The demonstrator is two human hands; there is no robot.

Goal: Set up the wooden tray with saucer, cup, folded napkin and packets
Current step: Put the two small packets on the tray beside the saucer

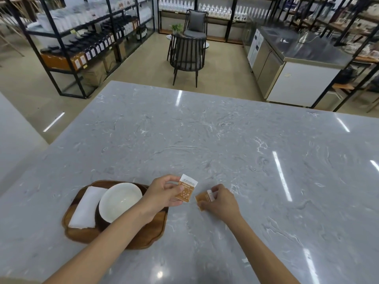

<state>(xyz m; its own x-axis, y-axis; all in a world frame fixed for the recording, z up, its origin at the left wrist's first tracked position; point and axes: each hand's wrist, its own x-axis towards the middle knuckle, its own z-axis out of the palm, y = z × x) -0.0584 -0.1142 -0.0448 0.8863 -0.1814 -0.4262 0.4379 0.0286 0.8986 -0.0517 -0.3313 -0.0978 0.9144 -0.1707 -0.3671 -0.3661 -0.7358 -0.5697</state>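
A dark wooden tray [143,240] lies near the front left of the marble counter. On it rest a white folded napkin [87,208] at the left and a white saucer [120,200] beside it. No cup shows. My left hand [164,191] hovers over the tray's right edge, pinching an orange and white packet [187,190] upright. Just right of the tray, my right hand [221,199] presses its fingers on a second orange packet [202,199] lying on the counter.
The grey marble counter [225,140] stretches far ahead and to the right. Beyond its far edge stand two dark chairs [187,58], black shelving with bottles [82,44] and a steel work unit [287,68].
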